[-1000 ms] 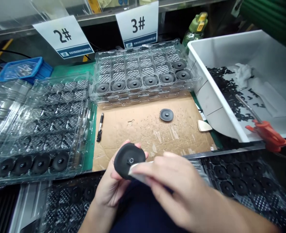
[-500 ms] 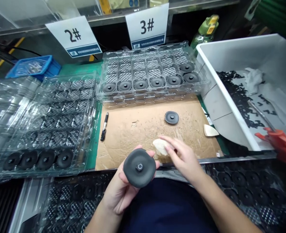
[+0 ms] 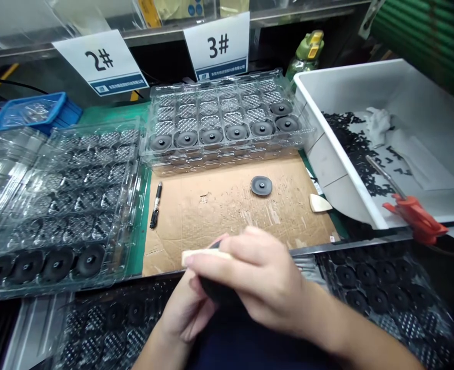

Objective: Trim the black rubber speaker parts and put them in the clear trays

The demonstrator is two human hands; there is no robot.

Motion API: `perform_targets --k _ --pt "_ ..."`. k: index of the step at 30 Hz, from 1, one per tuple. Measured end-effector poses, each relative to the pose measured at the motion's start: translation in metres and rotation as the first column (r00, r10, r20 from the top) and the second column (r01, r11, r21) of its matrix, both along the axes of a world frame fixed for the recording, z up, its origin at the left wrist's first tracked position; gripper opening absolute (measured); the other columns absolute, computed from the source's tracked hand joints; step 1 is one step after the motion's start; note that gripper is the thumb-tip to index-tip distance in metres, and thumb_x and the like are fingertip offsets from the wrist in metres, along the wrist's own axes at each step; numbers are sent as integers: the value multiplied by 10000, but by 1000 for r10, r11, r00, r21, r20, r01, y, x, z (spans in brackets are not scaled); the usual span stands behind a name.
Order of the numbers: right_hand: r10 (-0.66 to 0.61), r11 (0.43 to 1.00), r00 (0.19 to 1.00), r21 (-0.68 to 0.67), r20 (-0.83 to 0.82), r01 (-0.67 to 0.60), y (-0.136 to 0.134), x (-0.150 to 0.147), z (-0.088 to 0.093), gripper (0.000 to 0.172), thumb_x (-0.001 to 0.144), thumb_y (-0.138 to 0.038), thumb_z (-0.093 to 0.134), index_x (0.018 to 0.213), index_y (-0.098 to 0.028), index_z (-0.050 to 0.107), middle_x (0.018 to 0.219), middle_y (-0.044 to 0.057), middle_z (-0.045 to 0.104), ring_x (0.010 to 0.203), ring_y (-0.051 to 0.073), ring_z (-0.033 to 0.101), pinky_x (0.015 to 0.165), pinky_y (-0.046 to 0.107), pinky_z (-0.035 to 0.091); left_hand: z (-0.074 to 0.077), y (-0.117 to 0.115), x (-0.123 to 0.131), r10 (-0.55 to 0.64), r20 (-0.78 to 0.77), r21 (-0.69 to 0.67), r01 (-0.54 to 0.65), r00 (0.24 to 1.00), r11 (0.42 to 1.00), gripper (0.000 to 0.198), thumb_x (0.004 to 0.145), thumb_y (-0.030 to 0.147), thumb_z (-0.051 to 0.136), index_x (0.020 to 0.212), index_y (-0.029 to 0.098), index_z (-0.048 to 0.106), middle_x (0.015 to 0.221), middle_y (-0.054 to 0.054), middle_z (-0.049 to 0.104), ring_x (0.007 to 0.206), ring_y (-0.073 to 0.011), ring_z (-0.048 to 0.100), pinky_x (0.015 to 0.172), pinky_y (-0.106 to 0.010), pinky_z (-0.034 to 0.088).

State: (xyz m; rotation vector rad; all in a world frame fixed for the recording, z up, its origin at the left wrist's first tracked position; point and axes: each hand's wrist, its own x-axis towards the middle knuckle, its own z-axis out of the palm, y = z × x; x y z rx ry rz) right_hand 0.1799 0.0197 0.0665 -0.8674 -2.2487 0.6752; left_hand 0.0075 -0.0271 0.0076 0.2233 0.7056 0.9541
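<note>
Disc [image 3: 216,294] of black material is being held at the lower centre of the frame, its face being mostly hidden. It is being gripped from the left and below by the curled fingers of the left hand [image 3: 184,311], though some of those fingers are being covered. A white pad [image 3: 191,255] is being pinched firmly between the fingers of the right hand [image 3: 263,275], its long axis being laid roughly left to right across the frame, its tip being pointed left. The disc is being kept directly under the pad and the right fingers; the left hand is being placed nearer to it, and whether the pad is being pressed against it cannot be told.

Farther up, a second disc [image 3: 261,185] is being supported on cardboard [image 3: 196,221], a spare pad [image 3: 320,203] being left at its right edge and a pen [image 3: 156,204] at its left. Similar discs are being held in a clear tray [image 3: 227,152] at upper centre.

"2#" is being shown on the left sign [image 3: 103,64] and "3#" on the right sign [image 3: 218,46], both at the top of the frame. Smaller characters are being carried on their blue bands, too fine to be read surely.
</note>
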Motion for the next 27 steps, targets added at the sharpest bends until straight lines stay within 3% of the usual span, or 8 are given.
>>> perform_targets --k 4,8,12,14,16,19,24,27 --pt "-39 994 971 -91 238 63 6 -2 -3 392 825 -56 452 1127 -264 588 759 -14 616 673 132 512 627 291 334 -2 -1 -3 68 -15 21 -68 998 997 474 694 409 688 1144 287 603 1108 -4 673 1016 -184 616 889 -249 488" --pt "-177 981 984 84 -18 177 -12 -17 -8 336 835 -107 434 1142 -114 571 814 58 641 676 160 527 613 317 372 3 4 -1 69 7 39 -69 998 997 380 708 335 700 1078 275 643 1103 13 676 1056 -158 595 854 -178 483" --pt "-308 936 951 168 -31 308 -38 -30 -11 327 809 -75 478 1114 13 556 778 116 678 647 175 578 624 334 438 8 11 5 199 -72 87 -193 977 977 511 595 301 784 1084 304 632 1112 26 670 1017 -206 620 892 -258 485" --pt "-233 963 966 115 -111 246 -39 -30 -12 282 822 -69 463 1077 -21 575 807 97 692 626 147 587 617 306 460 10 13 8 223 -75 93 -216 972 972 529 568 319 796 1073 309 637 1106 33 671 1010 -224 622 889 -278 489" --pt "-198 980 959 -47 -202 192 -31 -27 -13 257 853 -95 447 1070 -74 582 892 71 688 694 130 602 646 278 476 11 15 10 229 -79 108 -220 970 970 530 556 319 803 1061 295 646 1098 22 675 1003 -213 623 873 -263 494" --pt "-242 957 947 -210 -211 198 -14 -17 -14 269 870 -132 463 1114 -135 576 932 33 668 754 127 593 682 275 469 12 16 12 241 -119 105 -230 963 968 541 547 291 815 1061 283 647 1089 11 682 980 -160 627 841 -201 493" --pt "-441 897 874 -146 -205 418 -11 -8 -2 337 862 -124 494 1192 -176 535 1131 29 618 938 142 577 808 266 441 14 14 12 274 -135 116 -259 952 959 479 611 211 788 1061 281 641 1076 10 684 982 -160 624 852 -215 492" --pt "-326 945 926 -33 -188 326 -18 -14 2 357 864 -136 492 1219 -157 515 1073 49 642 889 163 578 793 302 429 12 12 9 226 -105 72 -219 969 973 440 655 227 760 1073 273 631 1090 1 672 989 -164 620 849 -216 494"
